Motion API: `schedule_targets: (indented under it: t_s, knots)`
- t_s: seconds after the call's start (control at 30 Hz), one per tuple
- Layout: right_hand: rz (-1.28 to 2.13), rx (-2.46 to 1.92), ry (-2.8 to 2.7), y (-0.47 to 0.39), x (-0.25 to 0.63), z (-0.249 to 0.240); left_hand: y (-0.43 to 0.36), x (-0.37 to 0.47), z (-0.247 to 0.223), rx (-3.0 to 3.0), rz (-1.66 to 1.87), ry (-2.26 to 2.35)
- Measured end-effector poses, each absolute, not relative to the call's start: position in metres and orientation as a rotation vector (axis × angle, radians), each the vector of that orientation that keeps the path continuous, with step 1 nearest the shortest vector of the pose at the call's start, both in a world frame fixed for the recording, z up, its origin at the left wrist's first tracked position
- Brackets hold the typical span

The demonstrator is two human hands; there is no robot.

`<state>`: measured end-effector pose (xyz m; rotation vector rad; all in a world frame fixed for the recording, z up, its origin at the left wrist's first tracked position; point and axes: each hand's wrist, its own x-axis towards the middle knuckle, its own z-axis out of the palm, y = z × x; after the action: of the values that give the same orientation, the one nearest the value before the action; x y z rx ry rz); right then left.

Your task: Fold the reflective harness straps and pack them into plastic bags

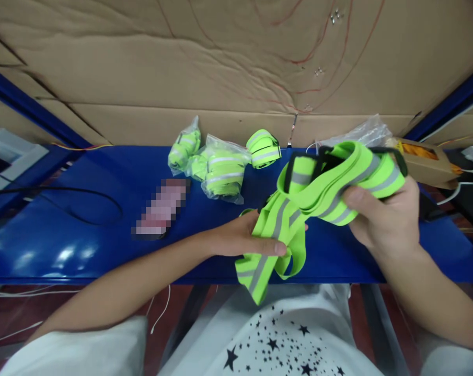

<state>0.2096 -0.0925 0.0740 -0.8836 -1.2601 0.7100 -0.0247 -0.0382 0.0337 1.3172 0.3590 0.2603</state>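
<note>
A neon-green reflective strap (299, 201) with grey stripes and black fittings is bunched in loops between my two hands, above the front of the blue table. My left hand (255, 237) grips its lower folds, thumb across the front, with loose ends hanging below. Higher up, my right hand (389, 214) is closed around the looped upper part, thumb pressed on top. Part of the fingers on both hands is hidden behind the webbing. Behind them lie a bare rolled green strap (263, 149) and green straps in clear plastic bags (225, 169).
A smaller bagged strap (184, 146) sits at the back of the blue table (83, 240). Left of it lies a pixelated flat object (161, 209) and a black cable (103, 196). At right are clear plastic bags (357, 130) and a cardboard box (428, 162). Cardboard (161, 68) forms the back wall.
</note>
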Motion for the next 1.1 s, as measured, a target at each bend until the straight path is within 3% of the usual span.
schedule_targets:
  t_s: [0.2, 0.33, 0.67, 1.1]
  knots:
    - [1.219, -0.857, -1.025, -0.071, 0.215, 0.076, -0.043, -0.019, 0.024, 1.127, 0.462, 0.608]
    - [1.341, -0.858, -1.005, -0.059, 0.221, 0.073, -0.040, -0.017, 0.029, 1.123, 0.458, 0.706]
    - [1.045, -0.887, -1.050, -0.052, 0.232, 0.076, -0.049, -0.027, 0.045, 1.133, 0.011, 0.201]
    - [0.767, -0.955, -1.060, -0.007, 0.284, 0.067, -0.020, -0.015, 0.028, 0.796, 0.325, 0.793]
